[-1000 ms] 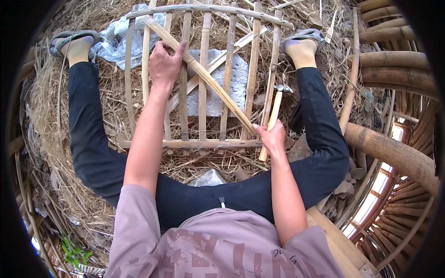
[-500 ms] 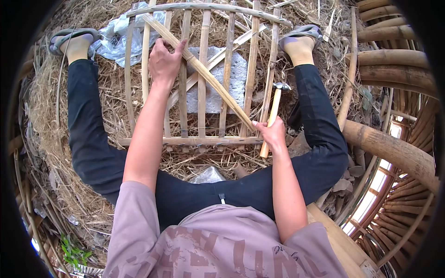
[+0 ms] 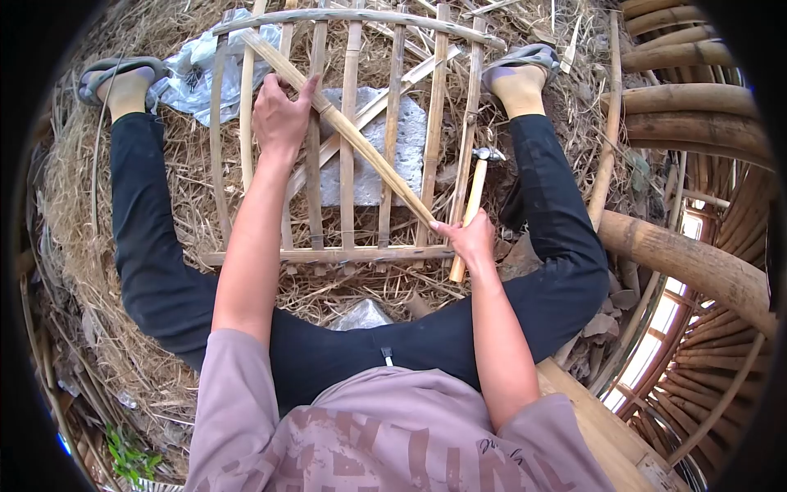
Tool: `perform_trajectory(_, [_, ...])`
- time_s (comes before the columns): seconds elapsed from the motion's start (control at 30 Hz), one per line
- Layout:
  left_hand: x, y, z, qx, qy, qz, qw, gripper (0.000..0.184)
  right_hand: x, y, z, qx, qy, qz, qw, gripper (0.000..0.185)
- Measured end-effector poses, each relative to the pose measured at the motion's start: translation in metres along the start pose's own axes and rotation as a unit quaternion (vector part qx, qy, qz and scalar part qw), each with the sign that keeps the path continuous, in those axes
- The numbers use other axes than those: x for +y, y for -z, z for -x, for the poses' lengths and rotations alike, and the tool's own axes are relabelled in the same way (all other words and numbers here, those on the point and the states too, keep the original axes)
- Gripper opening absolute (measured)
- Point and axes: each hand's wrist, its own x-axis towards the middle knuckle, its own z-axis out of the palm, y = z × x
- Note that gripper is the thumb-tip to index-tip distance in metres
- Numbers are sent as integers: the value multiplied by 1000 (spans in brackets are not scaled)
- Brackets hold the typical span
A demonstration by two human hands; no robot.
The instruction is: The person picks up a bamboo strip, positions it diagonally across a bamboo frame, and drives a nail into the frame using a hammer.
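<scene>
A bamboo frame [image 3: 348, 148] with several upright slats lies between my legs. A flat bamboo strip [image 3: 361, 146] runs diagonally across it, from upper left to lower right. My left hand [image 3: 281, 115] grips the strip's upper part, fingers bent round its edge. At the strip's lower end, my right hand [image 3: 469, 239] pinches its tip with the thumb and also holds the hammer [image 3: 475, 197], head pointing away from me. Under the slats, another pale strip [image 3: 373, 109] slants the other way over a grey stone block [image 3: 408, 152].
Straw [image 3: 82, 205] covers the ground. A crumpled clear plastic bag [image 3: 193, 78] lies near my left foot. Thick bamboo poles [image 3: 689, 262] stand at the right, beside a wooden board [image 3: 598, 426] by my right hip. A shiny block [image 3: 361, 316] sits between my thighs.
The whole view has shifted slightly, so everything appears a little further left. Both hands keep their hold, and the strip stays at about the same place on the frame.
</scene>
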Motion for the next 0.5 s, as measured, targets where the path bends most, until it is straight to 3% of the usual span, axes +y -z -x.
perform_trajectory(0.23, [0,1,0,4,-5,2,1000,69,-5,4,2,-7,-21,17,1000,68])
perform_trajectory(0.43, [2,4,-4,-19,48,55,997,75,2,-1,-4,-3,-5,35,999,74])
perform_trajectory(0.5, [-3,-3,-5,23,27,83,996,79,4,1,-6,-16,-5,29,999,76])
